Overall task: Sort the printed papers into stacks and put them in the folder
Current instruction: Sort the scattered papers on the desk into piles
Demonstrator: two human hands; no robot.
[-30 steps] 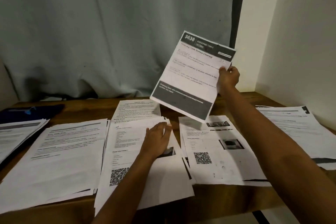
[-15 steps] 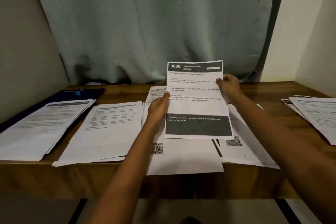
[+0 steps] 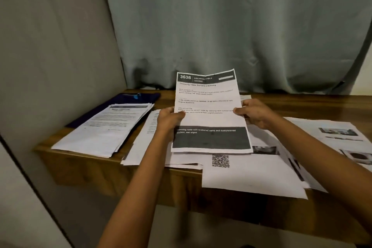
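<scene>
A printed sheet headed "3638 Dressing Table" [image 3: 209, 121] is held up over the wooden table [image 3: 84, 165]. My left hand [image 3: 168, 120] grips its left edge and my right hand [image 3: 255, 115] grips its right edge. Under it lie loose pages, one with a QR code [image 3: 220, 160]. A neat stack of text pages [image 3: 104, 129] rests at the left, partly on a dark blue folder [image 3: 124, 99]. More sheets with photos [image 3: 340, 139] spread out at the right.
A grey-green curtain [image 3: 221, 26] hangs behind the table. A plain wall panel [image 3: 50, 56] closes off the left side. Some pages [image 3: 251, 179] overhang the table's front edge.
The sheet came down from my raised right hand to in front of me, and my left hand left the pile and took its left edge. The view swung left, towards the folder.
</scene>
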